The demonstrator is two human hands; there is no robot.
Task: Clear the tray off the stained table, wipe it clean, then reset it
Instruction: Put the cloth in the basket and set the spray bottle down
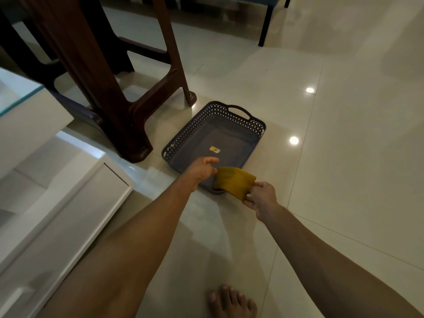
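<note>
A grey plastic tray with perforated walls and a loop handle lies on the tiled floor. Only a small yellow sticker shows on its bottom. Above the tray's near corner a mustard-yellow ribbed cloth is stretched between my hands. My left hand pinches the cloth's left end over the tray's near edge. My right hand grips the cloth's right end, just outside the tray. The glass-topped table shows only as a corner at the far left.
Brown plastic chair legs stand left of and behind the tray. A white low cabinet runs along the left. My bare foot rests on the floor at the bottom. A dark furniture leg stands at the back right.
</note>
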